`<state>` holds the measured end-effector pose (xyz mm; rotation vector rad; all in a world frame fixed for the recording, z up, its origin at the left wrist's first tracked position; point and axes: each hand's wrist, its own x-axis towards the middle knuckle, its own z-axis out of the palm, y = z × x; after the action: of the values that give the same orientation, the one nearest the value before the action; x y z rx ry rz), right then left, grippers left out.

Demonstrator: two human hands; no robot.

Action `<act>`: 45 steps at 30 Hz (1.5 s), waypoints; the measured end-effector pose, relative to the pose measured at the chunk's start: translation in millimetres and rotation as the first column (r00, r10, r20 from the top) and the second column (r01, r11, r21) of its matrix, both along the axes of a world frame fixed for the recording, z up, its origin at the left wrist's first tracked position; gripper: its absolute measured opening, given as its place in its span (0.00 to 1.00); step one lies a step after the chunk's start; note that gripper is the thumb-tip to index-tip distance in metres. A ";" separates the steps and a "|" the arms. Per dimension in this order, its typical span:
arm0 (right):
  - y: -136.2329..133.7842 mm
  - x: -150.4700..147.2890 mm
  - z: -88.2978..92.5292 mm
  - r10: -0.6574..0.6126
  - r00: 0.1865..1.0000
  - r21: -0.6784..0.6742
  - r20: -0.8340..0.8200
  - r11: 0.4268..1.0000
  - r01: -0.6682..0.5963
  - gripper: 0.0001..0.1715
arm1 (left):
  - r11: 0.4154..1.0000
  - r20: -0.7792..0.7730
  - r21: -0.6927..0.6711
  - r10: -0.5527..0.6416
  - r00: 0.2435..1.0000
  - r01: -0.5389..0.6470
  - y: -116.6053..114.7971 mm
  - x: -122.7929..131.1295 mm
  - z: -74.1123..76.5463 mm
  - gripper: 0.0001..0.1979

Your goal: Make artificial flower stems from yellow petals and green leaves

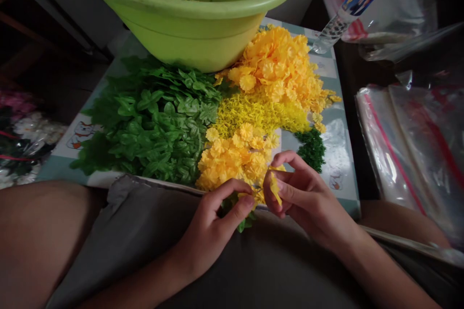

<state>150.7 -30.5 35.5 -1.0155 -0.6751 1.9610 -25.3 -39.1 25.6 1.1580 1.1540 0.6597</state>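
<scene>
Head view, looking down over a low desk (335, 142) spread with a glossy pale blue and white checked cover printed with a cartoon animal (81, 134). The left hand (213, 227) is curled closed, thumb and fingers clamped on a small sprig of green artificial leaves (235, 219) topped by a yellow blossom (246, 196). Just beside it, the right hand (308, 198) pinches a thin, ruffled strip of yellow artificial petals (275, 188) between thumb and fingertips. Both held pieces sit at the desk's front edge, above a grey cloth lying over the person's lap (145, 231). Directly ahead lies a loose heap of golden-yellow ruffled artificial flowers (232, 161), touching a broad mound of glossy green artificial leaves (152, 120) on its left. Beyond them are a band of fine, fringed yellow artificial florets (257, 113), a large mass of orange-yellow ruffled flower heads (279, 67) and a small clump of dark green leaflets (310, 149). A lime-green plastic basin (188, 34) tilts at the far edge of the desk, with a little green showing inside. To the right, a clear ribbed plastic bottle (357, 5) lies on a crinkled plastic bag, its blue and yellow label too blurred to read. Stacked transparent zip bags with red stripes (409, 154) lie further right, and bagged artificial flowers in pink and white (25, 140) sit at lower left
</scene>
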 end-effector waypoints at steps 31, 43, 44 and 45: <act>-4.5 1.4 1.1 -0.150 0.882 0.370 0.448 0.928 -0.030 0.08 | 0.999 -0.021 0.025 0.036 0.999 -0.035 -1.2 0.6 -3.8 0.06; -16.0 -6.0 -4.4 -0.487 0.507 0.674 0.711 0.677 -0.294 0.13 | 1.000 -0.033 0.006 -0.005 0.999 0.005 -2.4 -0.8 -3.6 0.07; -16.5 -5.8 -5.1 -0.497 0.500 0.675 0.709 0.684 -0.278 0.13 | 1.000 -0.029 0.008 -0.018 0.999 0.018 -2.3 -0.7 -3.0 0.08; -17.0 -5.5 -5.9 -0.507 0.490 0.674 0.709 0.691 -0.261 0.13 | 0.999 -0.024 0.012 -0.032 0.999 0.032 -2.2 -0.5 -2.5 0.08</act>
<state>145.3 -47.5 29.6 -1.4286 -1.7115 0.6697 -25.8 -41.2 23.1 1.1955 1.1507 0.6313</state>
